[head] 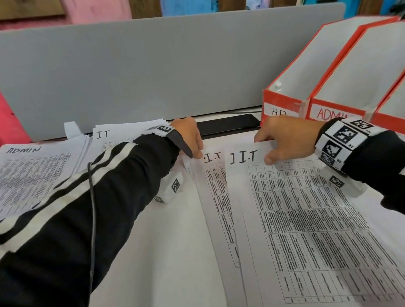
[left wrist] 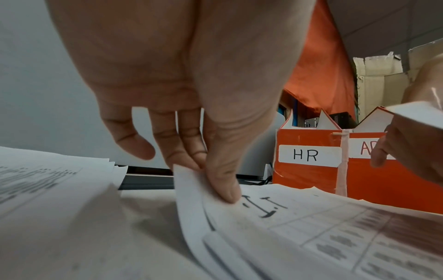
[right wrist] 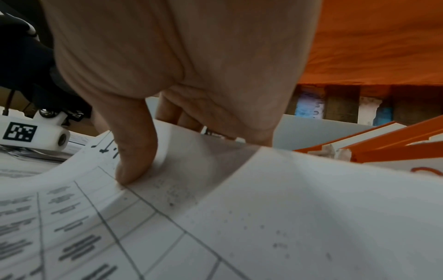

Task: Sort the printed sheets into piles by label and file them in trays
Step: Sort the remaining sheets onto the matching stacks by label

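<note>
Sitting along the far right are the orange trays [head: 345, 95], labelled HR and ADMIN. Near them, the right hand [head: 288, 137] pinches the top I.T sheet [head: 297, 218] at its far edge, while the left hand [head: 189, 135] pinches the corner of the I.T sheet underneath [head: 216, 203].

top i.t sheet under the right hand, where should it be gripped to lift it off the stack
Grip the I.T sheet at its far top edge beside the label, coming from the tray side. The right hand already pinches there, thumb on top and fingers behind the edge, and the right wrist view shows that edge curling up off the stack. The left hand pinches the sheets beneath.
</note>
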